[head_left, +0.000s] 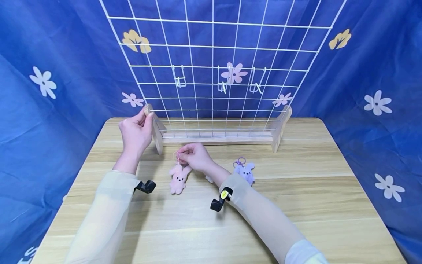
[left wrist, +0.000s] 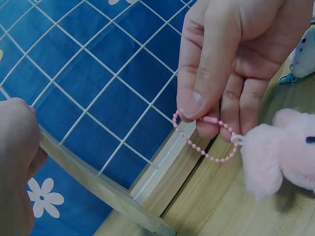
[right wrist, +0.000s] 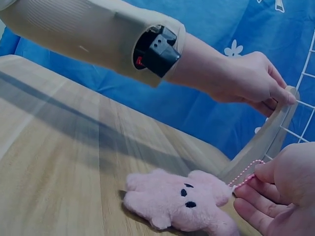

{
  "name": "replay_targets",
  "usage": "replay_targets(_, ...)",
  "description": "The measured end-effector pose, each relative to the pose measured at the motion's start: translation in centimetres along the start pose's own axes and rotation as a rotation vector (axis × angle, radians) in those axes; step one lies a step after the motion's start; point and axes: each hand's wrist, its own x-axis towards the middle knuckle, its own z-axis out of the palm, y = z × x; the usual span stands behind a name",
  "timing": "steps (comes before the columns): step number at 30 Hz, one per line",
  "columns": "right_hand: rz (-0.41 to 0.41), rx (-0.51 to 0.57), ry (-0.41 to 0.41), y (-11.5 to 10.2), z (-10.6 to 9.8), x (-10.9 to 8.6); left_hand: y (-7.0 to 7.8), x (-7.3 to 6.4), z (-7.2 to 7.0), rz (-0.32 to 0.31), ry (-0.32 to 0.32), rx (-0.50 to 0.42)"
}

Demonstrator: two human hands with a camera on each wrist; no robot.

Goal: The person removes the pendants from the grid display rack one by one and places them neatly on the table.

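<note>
My right hand (head_left: 196, 157) pinches the pink bead chain (left wrist: 204, 153) of a pink plush rabbit keychain (head_left: 179, 179) between thumb and fingertips. The chain forms a loop, and the rabbit lies against the table, face up in the right wrist view. At the left end of the wire grid rack, my left hand (head_left: 136, 134) grips the top of the wooden side support (head_left: 157, 135) between thumb and fingers. The white wire grid (head_left: 212, 99) rises from this wooden stand.
Three white hooks, among them the left hook (head_left: 179, 79), hang on the grid. A purple plush keychain (head_left: 245, 173) lies to the right on the wooden table (head_left: 313, 205). Another plush (head_left: 209, 179) is mostly hidden under my right wrist. Blue flowered cloth (head_left: 372, 135) surrounds the table.
</note>
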Motion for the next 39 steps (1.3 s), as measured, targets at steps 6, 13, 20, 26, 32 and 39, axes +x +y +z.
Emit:
replay_targets(6, 0.017, -0.004, 0.003, 0.1, 0.2, 0.5, 0.1, 0.0, 0.0, -0.012, 0.006, -0.005)
replay_targets(13, 0.036, -0.078, -0.002, 0.3, 0.3, 1.3, 0.0, 0.1, 0.0, -0.011, 0.01, 0.0)
replay_targets(20, 0.057, -0.124, -0.007, 0.7, 0.5, 2.1, 0.2, 0.0, -0.1, -0.023, 0.01, -0.029)
replay_targets(26, 0.098, -0.157, 0.039, 1.0, 0.5, 2.4, 0.1, 0.0, 0.0, -0.03, 0.01, -0.027)
replay_targets(32, 0.102, -0.193, 0.043, 0.7, 0.3, 2.3, 0.0, -0.2, -0.1, -0.012, -0.001, -0.012)
replay_targets(39, 0.111, -0.238, 0.054, 0.4, -0.1, 2.2, 0.0, -0.1, 0.0, -0.012, -0.002, -0.009)
